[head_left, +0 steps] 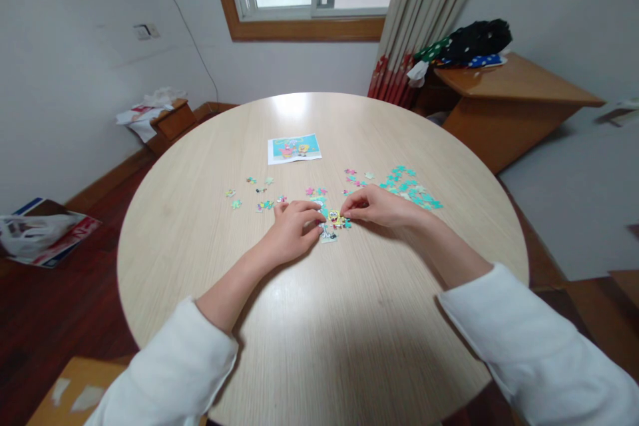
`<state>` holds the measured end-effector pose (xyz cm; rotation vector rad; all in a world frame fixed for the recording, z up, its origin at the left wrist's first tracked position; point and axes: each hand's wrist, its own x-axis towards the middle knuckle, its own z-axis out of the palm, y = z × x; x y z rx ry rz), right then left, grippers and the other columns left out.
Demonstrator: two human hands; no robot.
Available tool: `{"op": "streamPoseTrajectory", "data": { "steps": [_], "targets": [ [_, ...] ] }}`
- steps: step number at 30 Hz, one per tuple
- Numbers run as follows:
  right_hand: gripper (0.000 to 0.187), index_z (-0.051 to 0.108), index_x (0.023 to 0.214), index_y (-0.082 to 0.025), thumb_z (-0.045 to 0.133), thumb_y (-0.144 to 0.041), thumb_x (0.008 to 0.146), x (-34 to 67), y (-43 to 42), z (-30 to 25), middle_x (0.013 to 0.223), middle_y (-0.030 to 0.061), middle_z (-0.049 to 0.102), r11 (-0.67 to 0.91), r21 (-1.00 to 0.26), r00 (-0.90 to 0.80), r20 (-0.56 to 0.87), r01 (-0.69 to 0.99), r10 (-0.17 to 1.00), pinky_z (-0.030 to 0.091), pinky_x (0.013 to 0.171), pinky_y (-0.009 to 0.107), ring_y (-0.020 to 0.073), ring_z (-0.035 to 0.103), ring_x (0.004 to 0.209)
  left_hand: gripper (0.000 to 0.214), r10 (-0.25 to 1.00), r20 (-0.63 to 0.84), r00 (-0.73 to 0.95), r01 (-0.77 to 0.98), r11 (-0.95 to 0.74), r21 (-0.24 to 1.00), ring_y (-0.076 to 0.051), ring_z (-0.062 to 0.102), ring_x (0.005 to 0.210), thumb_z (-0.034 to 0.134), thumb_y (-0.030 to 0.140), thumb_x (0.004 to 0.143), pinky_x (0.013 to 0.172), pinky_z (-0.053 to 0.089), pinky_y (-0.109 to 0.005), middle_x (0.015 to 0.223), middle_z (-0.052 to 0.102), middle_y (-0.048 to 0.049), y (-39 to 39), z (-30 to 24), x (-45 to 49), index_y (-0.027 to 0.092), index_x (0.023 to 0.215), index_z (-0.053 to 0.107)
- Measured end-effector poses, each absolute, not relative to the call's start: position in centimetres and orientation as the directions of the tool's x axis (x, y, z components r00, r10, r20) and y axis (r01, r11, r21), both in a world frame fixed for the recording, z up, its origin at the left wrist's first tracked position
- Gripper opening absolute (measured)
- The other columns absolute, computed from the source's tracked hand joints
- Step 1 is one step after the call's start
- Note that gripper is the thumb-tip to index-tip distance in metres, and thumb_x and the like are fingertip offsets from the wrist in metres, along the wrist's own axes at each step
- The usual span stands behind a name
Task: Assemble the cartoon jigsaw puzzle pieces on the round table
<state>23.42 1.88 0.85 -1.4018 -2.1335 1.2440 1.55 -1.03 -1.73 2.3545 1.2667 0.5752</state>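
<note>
A partly joined jigsaw puzzle (328,235) lies flat on the round wooden table, showing a yellow cartoon face and teal parts. My left hand (295,229) rests over its left side, fingers apart and tips touching the pieces. At the right edge of the joined part, my right hand (372,205) pinches with thumb and forefinger at a small puzzle piece (348,223), which the fingers partly cover. Beyond the hands lies a printed reference picture (295,148) with a pink and a yellow figure on blue.
Loose teal pieces (407,183) are heaped to the right; several pink pieces (352,178) lie nearer the middle. More mixed pieces (266,204) are scattered left of my left hand. The round table (319,333) stands before a window. A wooden desk (519,86) with cloths is at right.
</note>
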Motion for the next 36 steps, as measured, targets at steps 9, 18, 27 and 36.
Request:
{"op": "streamPoseTrajectory", "data": {
  "steps": [9,18,27,36],
  "targets": [
    [0.019,0.067,0.073,-0.013,0.059,-0.03,0.074,23.3,1.83,0.91,0.07,0.0048,0.064,0.165,-0.796,-0.498,-0.188,0.582,0.847,0.04,0.062,0.026,0.0124,0.053,0.065,0.016,0.844,0.166,0.509,0.68,-0.513,0.523,-0.024,0.053,0.118,0.058,0.024,0.085,0.106,0.022,-0.052,0.122,0.064,-0.0069,-1.05,-1.72,1.51,0.025,0.096,0.069],
    [0.02,0.069,0.075,-0.013,0.058,-0.03,0.074,23.0,1.6,1.02,0.072,0.0058,0.067,0.181,-0.75,-0.471,-0.191,0.635,0.861,0.042,0.065,0.027,0.0144,0.057,0.067,0.016,0.842,0.163,0.514,0.675,-0.515,0.529,-0.025,0.052,0.119,0.061,0.023,0.083,0.104,0.024,-0.051,0.123,0.063,-0.0073,-1.04,-1.7,1.45,0.024,0.097,0.068],
    [0.02,0.069,0.073,-0.014,0.056,-0.03,0.075,23.11,1.69,0.61,0.071,0.0059,0.067,0.218,-0.726,-0.48,-0.173,0.652,0.86,0.041,0.062,0.028,0.0154,0.056,0.066,0.017,0.841,0.13,0.526,0.679,-0.507,0.531,-0.025,0.051,0.119,0.059,0.026,0.085,0.105,0.022,-0.05,0.124,0.061,-0.0071,-1.11,-1.35,1.49,0.024,0.099,0.068],
    [0.025,0.068,0.072,-0.015,0.058,-0.038,0.074,23.29,2.01,0.2,0.068,0.0044,0.064,0.234,-0.738,-0.502,-0.161,0.632,0.85,0.039,0.06,0.027,0.0143,0.053,0.064,0.018,0.833,0.136,0.536,0.674,-0.52,0.525,-0.025,0.05,0.119,0.059,0.027,0.085,0.105,0.022,-0.049,0.125,0.06,-0.0079,-1.07,-1.55,1.47,0.022,0.1,0.068]
  ]
}}
